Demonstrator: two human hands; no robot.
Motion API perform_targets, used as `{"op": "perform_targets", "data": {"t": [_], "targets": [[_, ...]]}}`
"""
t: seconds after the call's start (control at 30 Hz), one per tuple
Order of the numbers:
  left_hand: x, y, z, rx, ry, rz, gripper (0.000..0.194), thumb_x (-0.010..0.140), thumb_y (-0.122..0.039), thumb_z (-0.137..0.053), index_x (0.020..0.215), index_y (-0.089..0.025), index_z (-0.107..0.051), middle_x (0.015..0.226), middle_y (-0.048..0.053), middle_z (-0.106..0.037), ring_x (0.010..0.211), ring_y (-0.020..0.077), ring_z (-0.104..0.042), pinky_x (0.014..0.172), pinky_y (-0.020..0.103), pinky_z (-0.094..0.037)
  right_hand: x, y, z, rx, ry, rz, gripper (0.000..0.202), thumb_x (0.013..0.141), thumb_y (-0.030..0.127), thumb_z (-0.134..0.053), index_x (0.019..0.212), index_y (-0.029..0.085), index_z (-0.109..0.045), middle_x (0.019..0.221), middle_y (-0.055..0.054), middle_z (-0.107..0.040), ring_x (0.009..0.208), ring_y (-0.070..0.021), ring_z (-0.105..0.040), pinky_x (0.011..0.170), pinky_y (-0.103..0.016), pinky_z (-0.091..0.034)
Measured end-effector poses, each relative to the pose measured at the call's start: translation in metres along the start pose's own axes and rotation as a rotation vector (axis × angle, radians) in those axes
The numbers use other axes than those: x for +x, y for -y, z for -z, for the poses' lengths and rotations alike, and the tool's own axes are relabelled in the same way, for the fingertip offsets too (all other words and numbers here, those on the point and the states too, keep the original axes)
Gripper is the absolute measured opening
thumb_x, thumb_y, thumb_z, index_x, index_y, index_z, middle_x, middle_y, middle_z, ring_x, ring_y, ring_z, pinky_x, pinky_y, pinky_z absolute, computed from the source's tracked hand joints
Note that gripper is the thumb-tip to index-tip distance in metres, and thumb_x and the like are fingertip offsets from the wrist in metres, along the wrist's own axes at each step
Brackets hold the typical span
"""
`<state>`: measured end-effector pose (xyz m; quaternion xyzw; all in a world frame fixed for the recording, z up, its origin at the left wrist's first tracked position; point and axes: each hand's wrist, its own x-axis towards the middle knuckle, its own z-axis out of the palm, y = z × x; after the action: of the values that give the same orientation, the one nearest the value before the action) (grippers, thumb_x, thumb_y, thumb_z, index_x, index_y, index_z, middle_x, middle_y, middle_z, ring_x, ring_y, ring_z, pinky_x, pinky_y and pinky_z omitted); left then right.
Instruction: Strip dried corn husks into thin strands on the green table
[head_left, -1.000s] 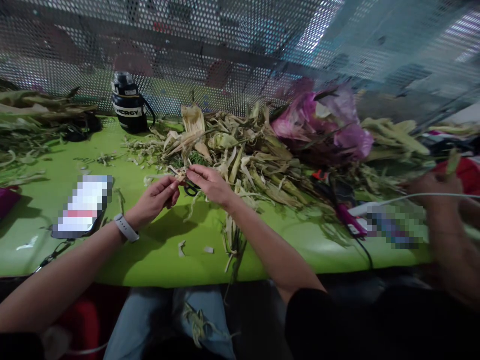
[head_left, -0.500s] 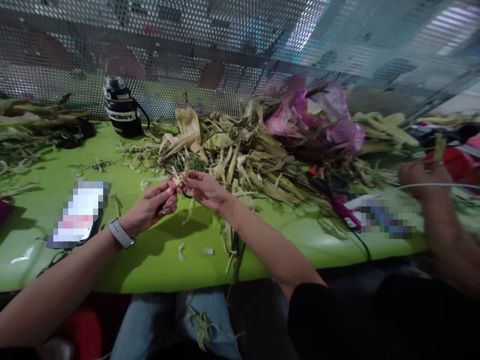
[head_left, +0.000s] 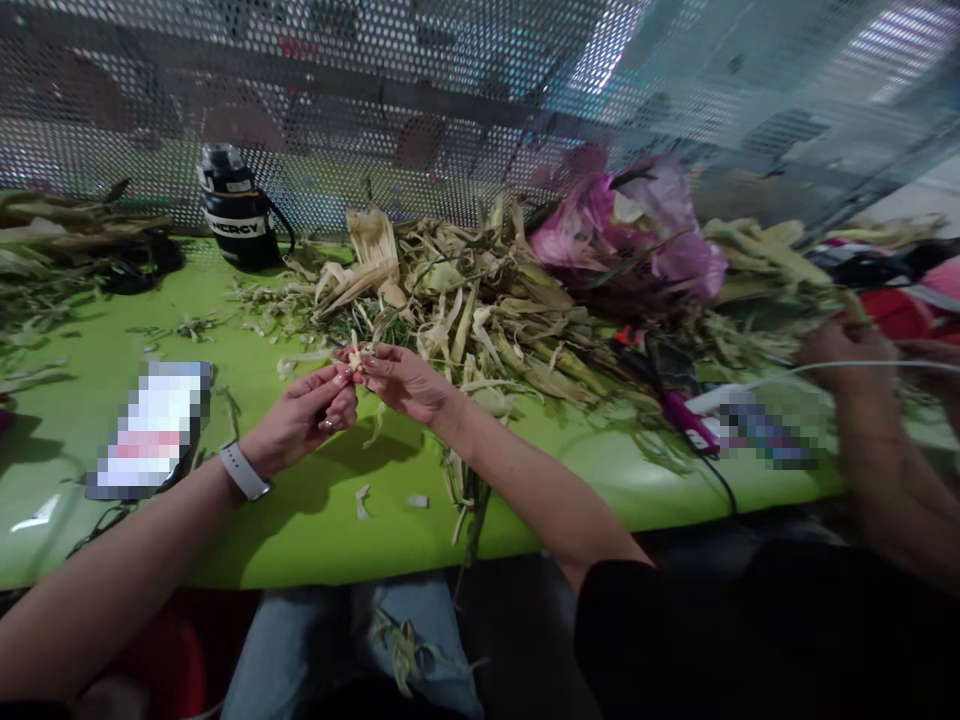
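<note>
My left hand (head_left: 313, 408) and my right hand (head_left: 405, 380) meet over the green table (head_left: 300, 540). Between their fingertips is a small pale piece of folded or knotted corn husk (head_left: 356, 358); its exact shape is too small to make out. Both hands pinch it, the left from the near left side, the right from the right. Just behind them lies a heap of dry corn husks (head_left: 510, 330). Thin strips of husk (head_left: 469, 500) hang over the table's front edge, and two small scraps lie below my hands.
A black bottle (head_left: 238, 215) stands at the back left against a perforated metal panel (head_left: 337, 110). A phone (head_left: 150, 430) lies left of my hands. A pink plastic bag (head_left: 630, 240) sits behind the heap. At right are a magenta-handled tool (head_left: 690, 425), a white cable and another person's hands (head_left: 840, 355).
My hands keep their pinch on the husk piece, with only slight finger movement. The view has shifted a little. At right, a second hand of the other person has come into sight.
</note>
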<state>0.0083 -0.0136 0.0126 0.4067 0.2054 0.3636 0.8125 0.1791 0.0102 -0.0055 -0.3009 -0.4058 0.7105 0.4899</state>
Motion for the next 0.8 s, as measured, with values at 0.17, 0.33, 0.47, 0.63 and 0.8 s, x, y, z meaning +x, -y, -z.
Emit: {"op": "perform_targets", "data": {"t": [0.17,0.33,0.47,0.63,0.8], "targets": [[0.0,0.002,0.001,0.033,0.012,-0.008,0.011,0.089,-0.022,-0.064,0.085,-0.013,-0.058,0.057,-0.005,-0.045,0.045,0.0029,-0.037,0.048,0.016,-0.034,0.0,0.0,0.001,0.002,-0.001,0.012,0.029,0.056,0.032,-0.089,0.071,0.019,-0.069,0.09,-0.004,-0.074,0.09,-0.0152,-0.065,0.088,-0.031,-0.051],[0.004,0.004,0.007,0.122,-0.055,-0.099,0.012,0.088,-0.024,-0.065,0.087,-0.015,-0.059,0.059,-0.004,-0.048,0.049,0.0039,-0.039,0.049,0.015,-0.034,-0.001,0.001,-0.001,-0.09,-0.041,0.046,0.03,0.06,0.036,-0.087,0.079,0.02,-0.07,0.085,-0.001,-0.072,0.081,-0.0116,-0.063,0.082,-0.028,-0.051],[0.005,0.004,0.012,0.293,-0.12,-0.191,0.015,0.09,-0.031,-0.062,0.089,-0.016,-0.06,0.062,-0.003,-0.05,0.053,0.0049,-0.042,0.049,0.015,-0.035,-0.007,0.006,-0.006,-0.334,-0.143,0.214,0.033,0.068,0.048,-0.079,0.083,0.02,-0.07,0.08,0.001,-0.067,0.072,-0.0099,-0.058,0.071,-0.025,-0.047],[0.003,0.005,0.007,0.481,-0.181,-0.277,0.019,0.092,-0.035,-0.059,0.087,-0.017,-0.059,0.062,-0.004,-0.05,0.052,0.0059,-0.043,0.048,0.016,-0.036,-0.014,0.012,-0.011,-0.575,-0.154,0.344,0.033,0.077,0.052,-0.07,0.077,0.019,-0.063,0.069,0.003,-0.056,0.063,-0.0094,-0.049,0.059,-0.024,-0.04],[0.002,0.006,0.006,0.569,-0.178,-0.311,0.02,0.093,-0.034,-0.057,0.087,-0.016,-0.058,0.061,-0.003,-0.051,0.052,0.0071,-0.045,0.048,0.018,-0.038,-0.016,0.015,-0.012,-0.655,-0.16,0.346,0.035,0.077,0.051,-0.068,0.073,0.018,-0.059,0.066,0.003,-0.054,0.061,-0.0093,-0.047,0.056,-0.024,-0.037]]}}
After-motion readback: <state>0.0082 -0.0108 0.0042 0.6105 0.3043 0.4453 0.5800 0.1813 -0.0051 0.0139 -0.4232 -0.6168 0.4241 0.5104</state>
